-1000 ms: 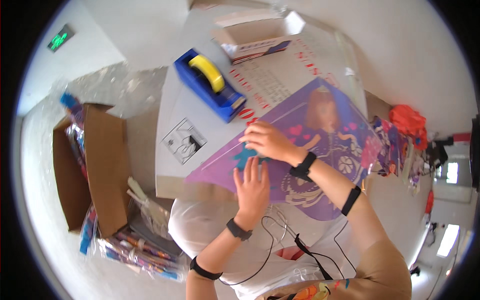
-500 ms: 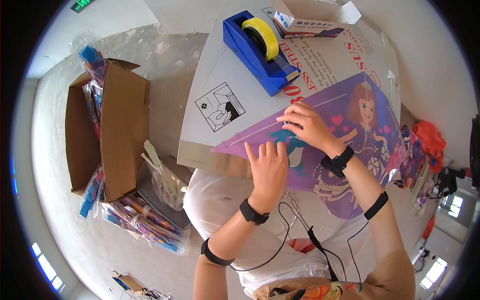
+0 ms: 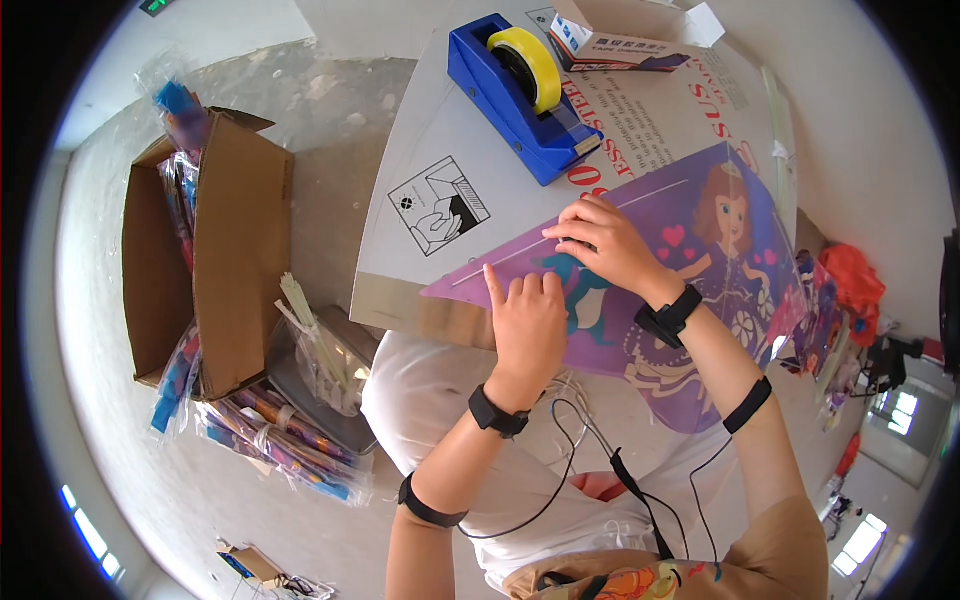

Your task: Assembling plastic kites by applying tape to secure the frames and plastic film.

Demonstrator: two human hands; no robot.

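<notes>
A purple kite-like sheet [image 3: 650, 240] printed with a princess figure lies across the table's near side and partly over my lap. Along its upper edge runs a thin white rod [image 3: 645, 196]. My left hand [image 3: 528, 318] rests on the sheet's pointed left end, index finger stretched onto the rod, the other fingers loosely bent. Farther right, my right hand [image 3: 605, 240] has its fingers bent and closed on the rod at the sheet's edge. Beyond the hands stands a blue tape dispenser [image 3: 490, 85] with a yellow tape roll [image 3: 545, 70].
An open carton [image 3: 600, 45] sits at the table's far side. To the left stands a cardboard box [image 3: 240, 250] with plastic-wrapped bundles; white sticks [image 3: 315, 325] in a bag and more packed bundles [image 3: 290, 445] lie nearby. Cables [image 3: 625, 470] hang over my lap.
My left index finger has moved slightly farther up the sheet, onto the rod. The right hand stays nearly in place. The whole view has shifted a little.
</notes>
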